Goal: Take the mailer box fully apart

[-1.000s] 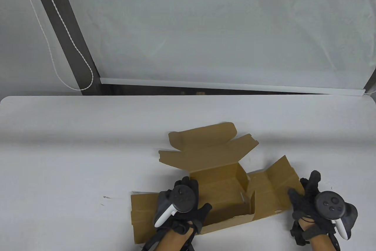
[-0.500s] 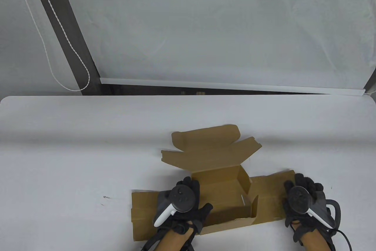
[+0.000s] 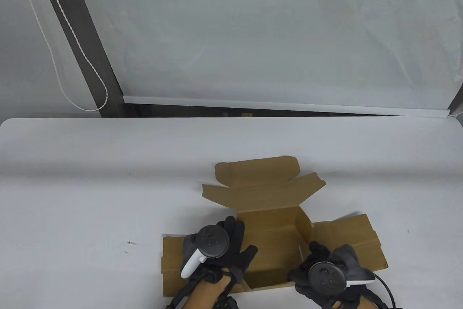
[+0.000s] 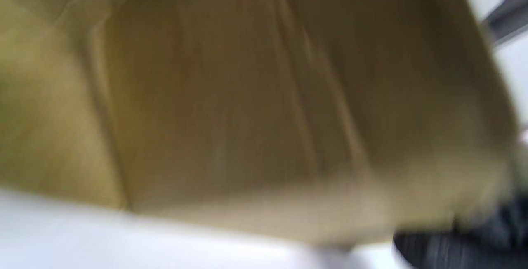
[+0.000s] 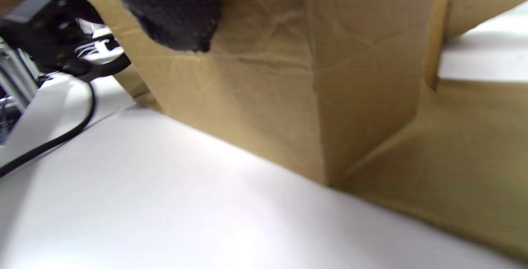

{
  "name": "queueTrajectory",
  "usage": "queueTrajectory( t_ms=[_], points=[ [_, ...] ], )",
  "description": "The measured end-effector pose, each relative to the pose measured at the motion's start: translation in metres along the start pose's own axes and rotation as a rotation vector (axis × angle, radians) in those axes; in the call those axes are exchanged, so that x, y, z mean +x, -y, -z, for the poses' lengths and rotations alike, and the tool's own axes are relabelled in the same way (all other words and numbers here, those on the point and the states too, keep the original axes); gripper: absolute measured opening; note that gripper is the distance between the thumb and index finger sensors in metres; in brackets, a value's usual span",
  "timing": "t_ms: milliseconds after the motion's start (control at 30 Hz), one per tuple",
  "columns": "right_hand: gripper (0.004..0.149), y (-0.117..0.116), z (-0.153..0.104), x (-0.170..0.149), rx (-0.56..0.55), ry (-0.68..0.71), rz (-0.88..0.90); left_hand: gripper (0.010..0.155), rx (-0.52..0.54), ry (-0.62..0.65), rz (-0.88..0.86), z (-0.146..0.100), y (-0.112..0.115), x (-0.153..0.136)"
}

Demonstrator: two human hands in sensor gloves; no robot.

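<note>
The brown mailer box (image 3: 271, 229) sits half unfolded at the table's near edge. Its lid (image 3: 260, 178) lies open toward the back, and the left flap (image 3: 173, 262) and right flap (image 3: 347, 240) are folded out flat. My left hand (image 3: 242, 236) lies open on the left flap, fingers spread at the box's left wall. My right hand (image 3: 303, 260) grips the front wall at its right corner. In the right wrist view a gloved finger (image 5: 177, 13) hooks over the cardboard edge (image 5: 255, 79). The left wrist view shows blurred cardboard (image 4: 247, 95).
The white table (image 3: 90, 186) stretches to the left, right and back of the box. A wall with a blind and its cord (image 3: 83, 70) stands behind the table. A black glove cable (image 5: 62, 137) lies on the table beside the box.
My right hand left the right flap and moved left to the box's front right corner. The right flap now lies flatter. My left hand shifted slightly left.
</note>
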State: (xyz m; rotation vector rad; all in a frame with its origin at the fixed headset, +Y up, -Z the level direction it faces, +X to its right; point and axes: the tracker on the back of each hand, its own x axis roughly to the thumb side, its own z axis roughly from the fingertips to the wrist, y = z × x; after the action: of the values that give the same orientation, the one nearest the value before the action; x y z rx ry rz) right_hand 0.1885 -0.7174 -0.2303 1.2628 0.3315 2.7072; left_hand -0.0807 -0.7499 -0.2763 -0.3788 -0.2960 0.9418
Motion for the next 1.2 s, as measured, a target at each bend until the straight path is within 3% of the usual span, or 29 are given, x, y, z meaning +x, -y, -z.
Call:
queueTrajectory(
  t_ms=[133, 200, 300, 400, 467, 533, 600, 700, 767, 833, 967, 1100, 1200],
  points=[
    [0.042, -0.001, -0.003, 0.003, 0.063, 0.011, 0.051, 0.073, 0.075, -0.040, -0.055, -0.002, -0.019, -0.014],
    [0.041, -0.001, -0.002, 0.004, 0.071, 0.015, 0.045, 0.069, 0.083, -0.175, -0.012, -0.001, -0.030, -0.033],
    [0.041, -0.002, -0.002, 0.004, 0.065, 0.025, 0.051, 0.066, -0.022, -0.441, -0.079, -0.004, -0.030, -0.065],
    [0.041, -0.003, -0.003, 0.005, 0.060, 0.037, 0.052, 0.066, -0.133, -0.540, -0.011, -0.002, -0.023, -0.075],
    [0.041, -0.003, -0.002, 0.005, 0.054, 0.048, 0.059, 0.067, -0.120, -0.538, 0.041, 0.000, -0.022, -0.070],
    [0.041, -0.004, -0.001, 0.006, 0.039, 0.054, 0.050, 0.070, -0.121, -0.507, 0.079, 0.001, -0.020, -0.062],
    [0.041, -0.004, -0.001, 0.007, 0.026, 0.052, 0.042, 0.073, -0.113, -0.398, 0.100, 0.001, -0.020, -0.047],
    [0.042, -0.004, 0.000, 0.008, -0.028, 0.027, 0.024, 0.074, -0.070, -0.118, 0.160, -0.003, -0.015, -0.012],
    [0.041, -0.002, -0.001, 0.004, -0.055, -0.024, 0.033, 0.073, -0.137, 0.017, 0.210, -0.003, -0.003, 0.007],
    [0.042, -0.002, -0.003, -0.002, -0.077, -0.066, 0.034, 0.074, -0.352, 0.147, 0.206, -0.001, 0.019, 0.024],
    [0.042, -0.004, -0.005, -0.005, -0.108, -0.114, 0.093, 0.073, -0.509, 0.164, 0.262, 0.000, 0.051, 0.041],
    [0.043, -0.003, -0.003, -0.007, -0.060, -0.070, 0.113, 0.058, -0.462, 0.270, 0.420, -0.004, 0.054, 0.060],
    [0.045, -0.003, -0.005, -0.015, -0.018, -0.096, 0.239, 0.058, -0.505, 0.310, 0.475, -0.009, 0.061, 0.067]
  ],
)
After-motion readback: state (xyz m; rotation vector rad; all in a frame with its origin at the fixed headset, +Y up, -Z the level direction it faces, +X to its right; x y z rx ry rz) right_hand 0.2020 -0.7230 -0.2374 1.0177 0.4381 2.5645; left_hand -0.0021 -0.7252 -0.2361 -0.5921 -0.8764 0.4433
